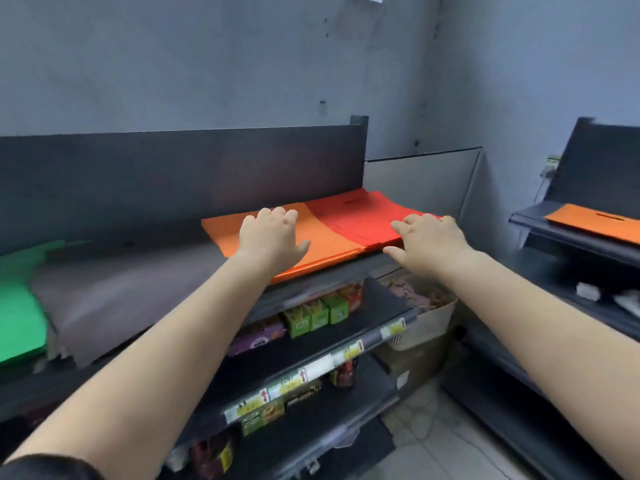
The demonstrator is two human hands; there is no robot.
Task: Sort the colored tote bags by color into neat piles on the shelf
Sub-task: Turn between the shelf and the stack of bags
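Observation:
On the top shelf (377, 263) lie two flat piles side by side: orange tote bags (322, 242) and, to their right, red tote bags (360, 220). My left hand (272, 233) rests flat on the orange pile with fingers spread. My right hand (427, 239) lies palm down on the right front part of the red pile, thumb at its front edge. A grey pile (114, 292) and a green pile (19, 323) lie further left on the same shelf. One more orange bag (595, 225) lies on the shelf unit at the right.
A dark back panel (180, 168) rises behind the top shelf. Lower shelves (311, 344) hold small green and purple boxes and price tags. A white basket (426, 323) stands in the corner. The second shelf unit (571, 271) is close at the right, with tiled floor between.

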